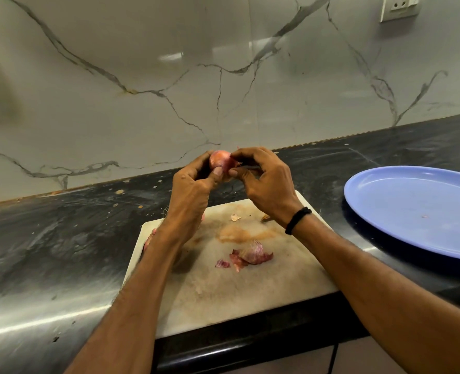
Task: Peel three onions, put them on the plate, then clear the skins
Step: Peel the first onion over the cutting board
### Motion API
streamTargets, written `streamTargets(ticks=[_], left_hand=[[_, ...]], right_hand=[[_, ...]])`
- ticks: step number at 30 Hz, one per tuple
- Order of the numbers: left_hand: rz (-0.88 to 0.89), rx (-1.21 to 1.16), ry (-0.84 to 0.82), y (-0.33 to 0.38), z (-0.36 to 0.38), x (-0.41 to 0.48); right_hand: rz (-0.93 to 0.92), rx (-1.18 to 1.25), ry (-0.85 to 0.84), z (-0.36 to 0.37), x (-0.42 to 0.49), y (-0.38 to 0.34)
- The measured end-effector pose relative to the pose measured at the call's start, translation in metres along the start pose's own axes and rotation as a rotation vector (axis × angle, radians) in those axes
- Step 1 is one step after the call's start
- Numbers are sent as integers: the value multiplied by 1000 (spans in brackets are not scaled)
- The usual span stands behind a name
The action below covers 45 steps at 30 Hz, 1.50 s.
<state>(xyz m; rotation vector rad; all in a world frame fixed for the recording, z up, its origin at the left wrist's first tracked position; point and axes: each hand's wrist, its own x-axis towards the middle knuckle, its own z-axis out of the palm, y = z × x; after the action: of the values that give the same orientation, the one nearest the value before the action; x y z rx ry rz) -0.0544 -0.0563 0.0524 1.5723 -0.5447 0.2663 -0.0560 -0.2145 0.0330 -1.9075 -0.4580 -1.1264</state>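
On blue plate [401,195], pink fleck [424,216]; onion [219,159] in L hand [193,190], R hand [269,182]

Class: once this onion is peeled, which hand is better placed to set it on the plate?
Probably the right hand: the plate lies on its side, and it pinches the onion that the left hand grips.

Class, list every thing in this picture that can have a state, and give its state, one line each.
cutting board: flat on the counter, stained.
plate: on the counter, no onion on it.
onion: held above the cutting board, skin partly on.
left hand: grips the onion.
right hand: pinches the onion's skin.
skins: loose on the cutting board.
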Motion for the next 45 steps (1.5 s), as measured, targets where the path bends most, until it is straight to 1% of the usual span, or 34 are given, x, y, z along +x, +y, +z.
streamTargets(ticks=[5, 9, 13, 19, 23, 29, 33, 38, 43, 45], left_hand=[[-18, 41, 5, -6, -1, 5], [-31, 44, 11, -10, 0, 5], [-99, -84, -5, -9, 1, 5], [-134, -119, -18, -4, 5, 5], [-192, -210, 31, -3, 5, 5], [-233, -331, 105, -4, 3, 9], [-239, -401, 121, -2, 2, 11], [-250, -461, 126, 1, 3, 9], [-254, -481, 149, 5, 2, 9], [-262, -490, 149, 7, 2, 8]], right_hand=[[-1, -25, 71, -2, 1, 1], [4, -51, 78, 0, 0, 3], [-7, -83, 63, 1, -1, 4], [-29, -134, 66, 2, -1, 3], [-44, -139, 64, 2, -1, 0], [-27, -120, 56, 1, -1, -1], [-8, -90, 72, 0, -3, -3], [7, -75, 131, -2, -2, -3], [39, -77, 207, -4, -1, -3], [39, -86, 201, -5, -1, -3]])
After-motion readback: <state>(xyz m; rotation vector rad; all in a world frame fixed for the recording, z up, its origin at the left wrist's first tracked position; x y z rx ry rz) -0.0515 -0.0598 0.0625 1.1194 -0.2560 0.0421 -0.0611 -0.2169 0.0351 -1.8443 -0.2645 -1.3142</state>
